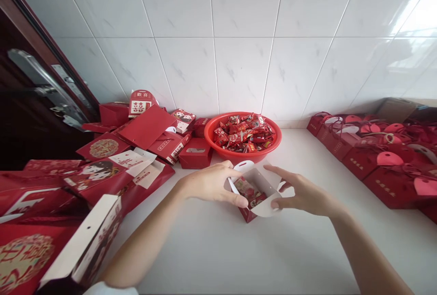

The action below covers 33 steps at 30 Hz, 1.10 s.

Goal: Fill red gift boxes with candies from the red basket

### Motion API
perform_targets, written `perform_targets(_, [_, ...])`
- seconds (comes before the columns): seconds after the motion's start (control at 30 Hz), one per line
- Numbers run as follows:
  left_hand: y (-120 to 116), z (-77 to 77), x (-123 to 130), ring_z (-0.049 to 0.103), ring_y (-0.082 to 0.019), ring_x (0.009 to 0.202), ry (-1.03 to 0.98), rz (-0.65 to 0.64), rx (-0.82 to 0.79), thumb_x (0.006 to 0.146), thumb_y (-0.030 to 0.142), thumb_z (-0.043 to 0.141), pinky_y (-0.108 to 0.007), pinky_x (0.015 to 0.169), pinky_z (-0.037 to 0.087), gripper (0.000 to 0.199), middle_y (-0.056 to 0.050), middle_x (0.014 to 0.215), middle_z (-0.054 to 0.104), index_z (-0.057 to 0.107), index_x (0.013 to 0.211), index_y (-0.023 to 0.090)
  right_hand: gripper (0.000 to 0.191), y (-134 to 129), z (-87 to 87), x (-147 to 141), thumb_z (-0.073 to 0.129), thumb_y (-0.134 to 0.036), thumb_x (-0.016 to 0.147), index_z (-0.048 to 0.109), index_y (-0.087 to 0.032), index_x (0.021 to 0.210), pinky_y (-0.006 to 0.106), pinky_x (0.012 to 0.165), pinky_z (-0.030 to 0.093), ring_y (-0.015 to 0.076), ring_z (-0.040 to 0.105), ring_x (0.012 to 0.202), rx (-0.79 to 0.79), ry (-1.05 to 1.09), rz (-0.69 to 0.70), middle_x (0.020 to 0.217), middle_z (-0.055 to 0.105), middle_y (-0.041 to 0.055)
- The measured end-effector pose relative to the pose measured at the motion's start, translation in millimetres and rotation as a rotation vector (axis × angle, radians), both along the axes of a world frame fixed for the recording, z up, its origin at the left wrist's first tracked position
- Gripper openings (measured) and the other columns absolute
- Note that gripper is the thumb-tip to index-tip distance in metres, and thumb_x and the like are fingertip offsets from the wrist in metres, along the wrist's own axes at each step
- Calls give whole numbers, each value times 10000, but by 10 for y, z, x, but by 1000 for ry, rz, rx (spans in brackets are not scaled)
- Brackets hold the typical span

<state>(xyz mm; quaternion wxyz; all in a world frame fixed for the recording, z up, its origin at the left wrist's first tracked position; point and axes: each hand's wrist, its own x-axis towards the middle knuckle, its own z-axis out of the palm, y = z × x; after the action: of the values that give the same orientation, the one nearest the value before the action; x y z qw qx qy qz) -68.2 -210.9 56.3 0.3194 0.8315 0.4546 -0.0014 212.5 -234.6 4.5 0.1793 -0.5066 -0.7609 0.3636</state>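
A small red box (248, 215) with white inner flaps stands open on the white counter, with red wrapped candies (251, 192) inside. My left hand (213, 183) is at the box's left side, its thumb and fingers closed on a flap there. On the right, my right hand (297, 190) has thumb and fingers around the right-hand flaps, the thumb against the lower one. Just behind the box is a red plastic basin (243, 153) full of wrapped candies.
Red boxes and bags (136, 163) are piled at the left, beside a dark door (30, 104). Several rows of red gift boxes (385, 185) stand at the right, with a cardboard box (396, 109) behind. A tiled wall borders the counter (218, 254).
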Motion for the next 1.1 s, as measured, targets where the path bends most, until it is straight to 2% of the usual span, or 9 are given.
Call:
perform_targets(0.1, [79, -2, -58, 609, -286, 1163, -28, -54, -6, 659, 642, 810, -289, 904, 477, 825, -50, 1236, 650, 616, 1389, 311, 1009, -23, -75, -1, 806, -441, 721, 296, -372, 1589, 392, 839, 577, 274, 669, 1029, 2, 46, 41, 1359, 637, 72])
perform_targets(0.23, [131, -97, -22, 553, -309, 1302, -98, 33, 29, 757, 524, 761, -325, 1007, 458, 755, -52, 1453, 591, 561, 1447, 290, 1052, -38, -199, -50, 818, -457, 728, 224, -389, 1593, 473, 980, 538, 302, 618, 1195, 84, 182, 7, 1507, 520, 84])
perform_targets(0.33, [139, -205, 51, 526, -326, 1339, -115, 80, 66, 759, 518, 754, -350, 1021, 463, 761, -43, 1485, 566, 540, 1459, 309, 895, -29, -273, -102, 816, -486, 752, 368, -347, 1514, 486, 1034, 514, 291, 612, 1223, 164, 323, 12, 1401, 603, 94])
perform_targets(0.47, [126, -304, 122, 531, -338, 1329, -136, 96, 114, 746, 468, 764, -386, 1009, 473, 757, -62, 1424, 604, 527, 1450, 328, 468, -22, -308, -152, 771, -548, 801, 672, -275, 1168, 470, 1017, 531, 296, 644, 1164, 260, 308, 31, 1275, 665, 99])
perform_targets(0.67, [55, -309, 185, 528, -360, 1330, -131, 155, 158, 715, 428, 783, -415, 986, 467, 882, -110, 1443, 572, 405, 1503, 303, 397, -48, -319, -158, 590, -560, 942, 733, -259, 1158, 454, 1021, 534, 320, 602, 1274, 251, 226, 117, 1450, 568, 133])
perform_targets(0.8, [26, -273, 207, 630, -316, 1139, -103, 151, 152, 723, 409, 779, -359, 856, 490, 580, -76, 1251, 672, 587, 1249, 259, 607, -27, -361, -97, 631, -688, 853, 694, -261, 1280, 524, 1101, 460, 366, 524, 1362, 249, 258, 191, 1519, 504, 153])
perform_targets(0.9, [20, -265, 204, 631, -277, 1102, -102, 101, 141, 757, 409, 759, -339, 859, 481, 409, -56, 1203, 679, 627, 1108, 247, 799, 0, -374, -51, 705, -764, 726, 656, -262, 1346, 566, 1154, 382, 394, 443, 1426, 216, 309, 276, 1566, 449, 160])
perform_targets(1.0, [16, -278, 201, 622, -262, 1096, -124, 77, 135, 797, 463, 724, -327, 850, 478, 367, -51, 1185, 673, 642, 1081, 246, 630, 17, -379, -57, 681, -671, 824, 675, -260, 1301, 535, 1123, 432, 354, 501, 1386, 180, 375, 250, 1532, 497, 148])
perform_targets(1.1, [11, -281, 209, 630, -249, 1018, -163, 59, 134, 877, 536, 619, -321, 805, 467, 347, -50, 1076, 687, 661, 1022, 224, 449, 30, -411, -132, 610, -555, 925, 669, -249, 1249, 481, 1038, 521, 293, 614, 1252, 186, 445, 93, 1407, 612, 137])
